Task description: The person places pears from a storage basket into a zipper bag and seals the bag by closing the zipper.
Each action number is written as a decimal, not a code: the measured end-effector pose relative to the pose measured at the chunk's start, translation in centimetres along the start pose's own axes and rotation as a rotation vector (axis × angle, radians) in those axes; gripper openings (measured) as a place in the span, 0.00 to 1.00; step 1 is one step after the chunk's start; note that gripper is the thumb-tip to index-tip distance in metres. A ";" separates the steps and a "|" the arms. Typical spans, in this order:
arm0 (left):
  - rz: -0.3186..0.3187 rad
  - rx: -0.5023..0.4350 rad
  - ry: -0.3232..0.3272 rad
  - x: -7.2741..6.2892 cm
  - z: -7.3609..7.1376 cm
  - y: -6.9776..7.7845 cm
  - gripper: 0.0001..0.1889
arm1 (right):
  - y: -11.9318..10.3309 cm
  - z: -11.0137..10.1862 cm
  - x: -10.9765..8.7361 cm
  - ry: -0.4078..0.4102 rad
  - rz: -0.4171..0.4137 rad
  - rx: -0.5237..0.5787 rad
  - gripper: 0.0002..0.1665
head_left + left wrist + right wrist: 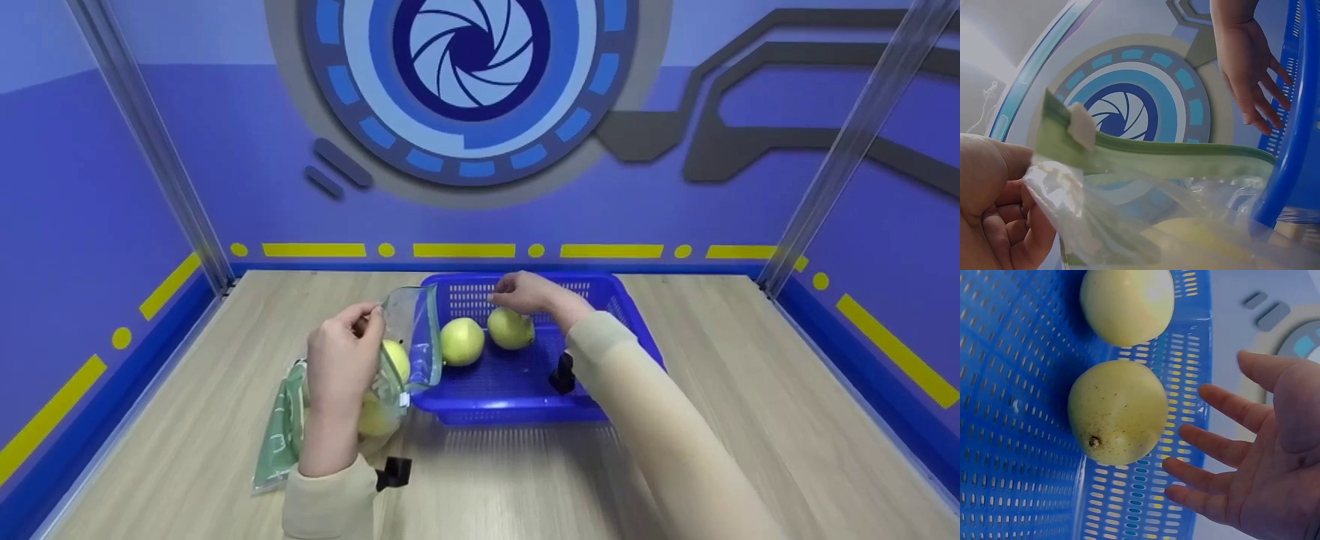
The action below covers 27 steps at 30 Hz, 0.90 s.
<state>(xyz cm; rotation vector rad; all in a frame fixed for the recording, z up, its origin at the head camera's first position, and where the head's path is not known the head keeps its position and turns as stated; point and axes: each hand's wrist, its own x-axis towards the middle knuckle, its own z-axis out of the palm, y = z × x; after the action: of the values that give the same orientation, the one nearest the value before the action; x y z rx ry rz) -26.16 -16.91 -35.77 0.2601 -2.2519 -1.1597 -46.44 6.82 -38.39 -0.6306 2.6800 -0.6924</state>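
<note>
My left hand (343, 365) pinches the upper edge of a clear zip bag (1185, 154) with a green border and a white slider (1081, 126). A yellow-green apple (395, 360) shows inside the bag, with another below it, partly hidden by the plastic and the hand. Two more apples, a left one (462, 342) and a right one (511, 328), lie in a blue perforated basket (495, 405). Over the basket's back part, just above the right apple, hovers my right hand (1275, 450). Its fingers are spread and apart from the fruit in the right wrist view.
The bag's mouth overlaps the basket's left rim. A green printed part of the bag (279, 439) lies on the wooden table (187, 420) left of the left wrist. Behind the basket stands a blue patterned wall (480, 217), with side panels at left and right.
</note>
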 end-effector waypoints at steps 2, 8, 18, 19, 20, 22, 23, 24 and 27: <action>0.000 0.000 -0.002 0.0 0.0 0.0 0.13 | 0.1 0.1 0.2 -0.014 -0.018 -0.039 0.28; 0.014 0.001 0.008 0.0 0.0 0.0 0.13 | -0.1 0.4 0.3 -0.044 -0.037 -0.104 0.32; 0.000 0.007 -0.006 0.0 0.0 0.0 0.13 | 0.1 1.3 -0.1 -0.061 0.007 -0.123 0.39; 0.001 0.008 -0.005 0.0 0.0 0.0 0.13 | 0.2 1.3 -0.2 -0.063 0.012 -0.119 0.39; 0.001 0.009 -0.005 0.0 0.0 0.1 0.13 | 0.2 1.4 -0.2 -0.067 0.018 -0.119 0.40; 0.003 0.006 -0.004 0.0 0.1 0.0 0.13 | 0.3 1.6 -0.2 -0.072 0.036 -0.114 0.41; 0.003 0.004 -0.005 0.0 0.1 0.0 0.13 | 0.4 1.8 -0.2 -0.073 0.043 -0.109 0.41; 0.004 0.002 -0.005 0.0 0.1 0.0 0.13 | 0.4 1.8 -0.2 -0.074 0.049 -0.105 0.41; 0.006 -0.003 -0.007 0.0 0.1 0.1 0.12 | 0.5 2.1 -0.2 -0.083 0.070 -0.085 0.42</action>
<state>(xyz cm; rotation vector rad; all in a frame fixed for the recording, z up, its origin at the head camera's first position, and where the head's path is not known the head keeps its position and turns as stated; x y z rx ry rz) -26.15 -16.81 -35.77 0.2488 -2.2554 -1.1620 -45.62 6.53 -40.35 -0.5707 2.6519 -0.5243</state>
